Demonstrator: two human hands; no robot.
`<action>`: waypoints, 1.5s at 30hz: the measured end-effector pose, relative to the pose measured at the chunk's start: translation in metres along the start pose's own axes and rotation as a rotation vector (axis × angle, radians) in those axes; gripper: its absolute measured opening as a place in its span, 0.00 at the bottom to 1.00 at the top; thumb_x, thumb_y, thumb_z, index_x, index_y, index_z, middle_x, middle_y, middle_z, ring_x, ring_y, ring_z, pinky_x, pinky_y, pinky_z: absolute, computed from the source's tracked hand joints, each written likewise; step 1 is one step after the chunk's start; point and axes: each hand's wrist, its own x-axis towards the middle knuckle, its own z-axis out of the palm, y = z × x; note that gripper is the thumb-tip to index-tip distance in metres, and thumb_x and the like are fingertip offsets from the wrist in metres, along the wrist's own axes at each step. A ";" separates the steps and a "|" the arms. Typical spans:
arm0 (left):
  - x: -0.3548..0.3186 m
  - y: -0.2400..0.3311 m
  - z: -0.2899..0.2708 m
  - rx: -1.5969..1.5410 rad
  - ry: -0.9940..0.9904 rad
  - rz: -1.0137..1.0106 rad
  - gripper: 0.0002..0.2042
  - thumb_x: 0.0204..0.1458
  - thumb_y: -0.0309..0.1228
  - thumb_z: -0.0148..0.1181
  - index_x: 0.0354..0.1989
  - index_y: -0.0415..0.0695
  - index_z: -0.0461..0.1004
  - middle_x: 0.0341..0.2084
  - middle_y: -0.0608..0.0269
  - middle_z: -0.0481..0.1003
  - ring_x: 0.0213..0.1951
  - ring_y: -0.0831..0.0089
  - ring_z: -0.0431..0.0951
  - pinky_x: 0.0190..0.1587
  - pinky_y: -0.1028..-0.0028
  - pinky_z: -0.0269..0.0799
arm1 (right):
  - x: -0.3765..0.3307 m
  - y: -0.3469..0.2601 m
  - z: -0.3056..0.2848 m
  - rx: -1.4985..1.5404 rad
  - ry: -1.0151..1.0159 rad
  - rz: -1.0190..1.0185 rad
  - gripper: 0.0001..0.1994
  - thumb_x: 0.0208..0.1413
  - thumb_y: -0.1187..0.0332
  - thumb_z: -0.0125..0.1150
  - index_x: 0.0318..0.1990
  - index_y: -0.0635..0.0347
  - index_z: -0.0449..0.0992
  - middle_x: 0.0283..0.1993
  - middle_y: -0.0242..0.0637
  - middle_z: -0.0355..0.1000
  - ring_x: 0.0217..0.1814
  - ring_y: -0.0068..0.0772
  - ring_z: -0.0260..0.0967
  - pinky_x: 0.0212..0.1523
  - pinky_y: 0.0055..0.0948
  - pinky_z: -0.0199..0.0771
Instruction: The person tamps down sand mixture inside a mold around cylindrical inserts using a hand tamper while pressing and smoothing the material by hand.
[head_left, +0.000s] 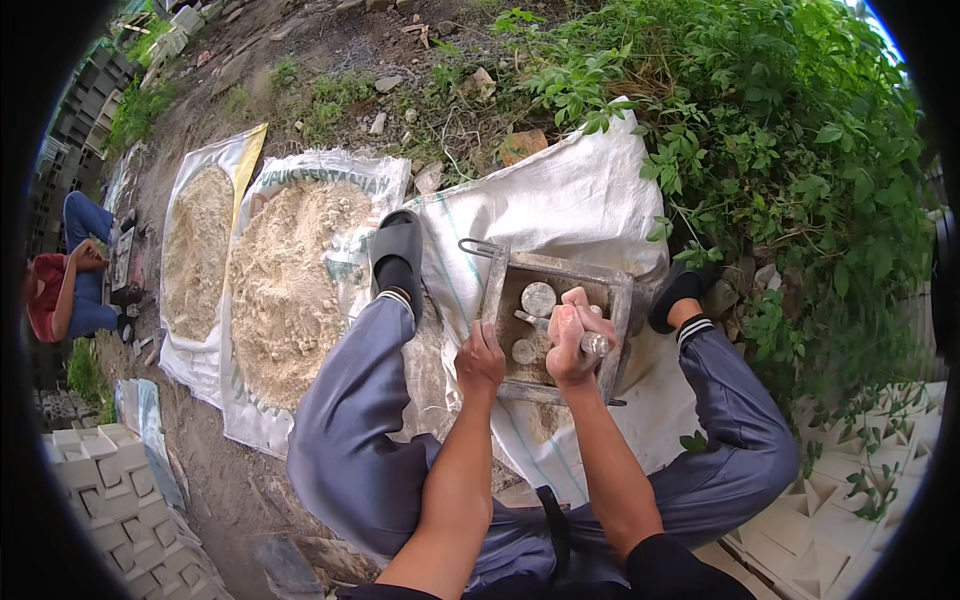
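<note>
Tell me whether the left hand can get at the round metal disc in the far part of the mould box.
Probably yes. The left hand rests on the near rim of the mould box, whose top is open. The round disc lies uncovered beyond it; only the right hand, gripping a tool, sits close by.

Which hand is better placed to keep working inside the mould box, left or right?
Right, probably. The right hand already grips a metal tool over the mould box interior. The left hand rests on the box's near-left edge, seemingly steadying it.
</note>
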 end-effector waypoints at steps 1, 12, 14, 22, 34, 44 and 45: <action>-0.001 0.002 0.001 -0.005 -0.003 0.007 0.20 0.61 0.43 0.36 0.43 0.39 0.69 0.32 0.35 0.74 0.36 0.38 0.73 0.40 0.50 0.67 | 0.002 0.009 0.000 -0.022 -0.015 0.123 0.19 0.55 0.73 0.46 0.12 0.63 0.56 0.09 0.28 0.52 0.13 0.21 0.45 0.20 0.27 0.50; -0.005 0.006 -0.005 0.054 -0.058 -0.075 0.20 0.61 0.44 0.35 0.42 0.40 0.69 0.34 0.37 0.74 0.38 0.41 0.74 0.43 0.52 0.68 | 0.017 0.001 -0.005 0.039 -0.066 0.208 0.16 0.53 0.75 0.49 0.14 0.68 0.64 0.14 0.35 0.61 0.15 0.24 0.56 0.16 0.26 0.51; -0.002 -0.003 -0.004 0.055 -0.029 -0.066 0.21 0.61 0.44 0.35 0.43 0.39 0.68 0.35 0.37 0.74 0.39 0.42 0.74 0.43 0.53 0.68 | 0.017 -0.006 -0.003 0.086 0.025 0.204 0.17 0.54 0.75 0.48 0.12 0.66 0.63 0.11 0.33 0.60 0.16 0.25 0.55 0.17 0.26 0.52; -0.004 0.008 -0.005 0.053 -0.047 -0.012 0.19 0.62 0.43 0.33 0.41 0.41 0.66 0.33 0.36 0.74 0.37 0.39 0.73 0.42 0.50 0.67 | 0.007 0.018 -0.013 -0.030 -0.207 0.169 0.17 0.55 0.75 0.51 0.14 0.66 0.64 0.12 0.38 0.59 0.17 0.30 0.53 0.20 0.31 0.53; 0.000 -0.006 0.002 0.165 0.044 0.093 0.20 0.61 0.44 0.34 0.40 0.40 0.67 0.33 0.37 0.74 0.36 0.39 0.74 0.40 0.50 0.67 | 0.000 -0.030 0.009 0.212 0.170 0.201 0.22 0.64 0.56 0.34 0.22 0.61 0.61 0.19 0.31 0.58 0.20 0.21 0.53 0.22 0.23 0.54; -0.005 0.008 -0.005 0.040 0.010 0.042 0.18 0.60 0.43 0.35 0.37 0.40 0.67 0.28 0.36 0.73 0.34 0.38 0.73 0.38 0.48 0.66 | -0.008 -0.007 -0.016 0.372 -0.106 0.288 0.25 0.57 0.53 0.44 0.13 0.62 0.58 0.13 0.29 0.54 0.15 0.19 0.48 0.16 0.25 0.45; -0.003 0.009 -0.006 0.032 0.012 0.035 0.18 0.60 0.43 0.35 0.37 0.40 0.67 0.28 0.36 0.73 0.34 0.38 0.73 0.38 0.48 0.66 | -0.001 -0.002 -0.016 0.406 -0.125 0.316 0.25 0.58 0.54 0.44 0.13 0.62 0.58 0.13 0.28 0.53 0.15 0.19 0.47 0.16 0.25 0.44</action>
